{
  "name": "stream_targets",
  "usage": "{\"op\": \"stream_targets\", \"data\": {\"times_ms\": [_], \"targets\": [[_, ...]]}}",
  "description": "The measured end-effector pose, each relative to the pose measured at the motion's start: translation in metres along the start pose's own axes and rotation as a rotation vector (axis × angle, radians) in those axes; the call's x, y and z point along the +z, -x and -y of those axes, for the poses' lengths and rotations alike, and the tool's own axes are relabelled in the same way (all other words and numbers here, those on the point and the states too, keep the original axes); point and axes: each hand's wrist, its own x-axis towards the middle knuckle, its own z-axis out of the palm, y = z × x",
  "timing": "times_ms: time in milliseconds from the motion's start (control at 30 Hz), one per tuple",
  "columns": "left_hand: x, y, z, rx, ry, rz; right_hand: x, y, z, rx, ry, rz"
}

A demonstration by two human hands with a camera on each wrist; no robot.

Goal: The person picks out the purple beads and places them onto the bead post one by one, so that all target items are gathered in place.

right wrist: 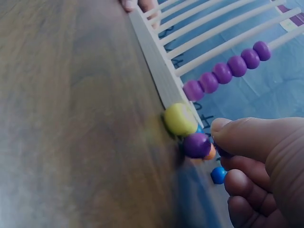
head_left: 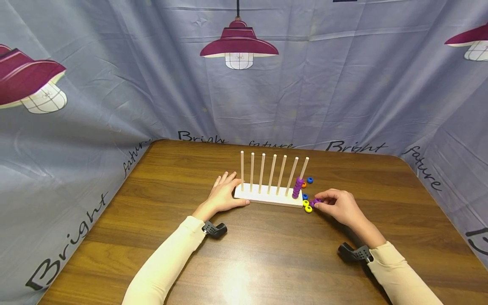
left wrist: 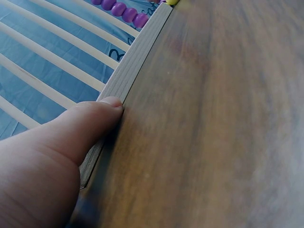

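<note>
A white wooden base (head_left: pixel 267 195) carries a row of several upright pegs. Purple beads (head_left: pixel 298 188) are stacked on the rightmost peg. My left hand (head_left: pixel 224 193) holds the base by its left end, the thumb along the front edge and the other fingers behind. Off the base's right end, my right hand (head_left: pixel 339 206) pinches a purple bead (head_left: pixel 317 201) between thumb and forefinger, just above the table; the fingers partly hide it. Another purple bead (right wrist: pixel 196 145) lies beside it, touching or very near a yellow bead (right wrist: pixel 180 119).
Around the base's right end lie loose beads: two yellow, one of them a yellow bead (head_left: pixel 308 209) in front, a blue bead (head_left: pixel 310 180) at the back, another blue and an orange bead (head_left: pixel 303 185). A brown wooden table (head_left: pixel 267 254) extends to a printed grey-blue curtain (head_left: pixel 171 84).
</note>
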Motion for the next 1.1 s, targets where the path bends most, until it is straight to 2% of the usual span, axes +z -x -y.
{"op": "stream_targets", "data": {"times_ms": [333, 1100], "targets": [[0.001, -0.001, 0.000, -0.002, -0.005, 0.000, -0.009, -0.011, 0.008, -0.036, -0.003, 0.004], [0.001, 0.000, 0.001, 0.000, -0.010, 0.003, -0.042, -0.040, 0.041, -0.106, 0.020, -0.008]]}}
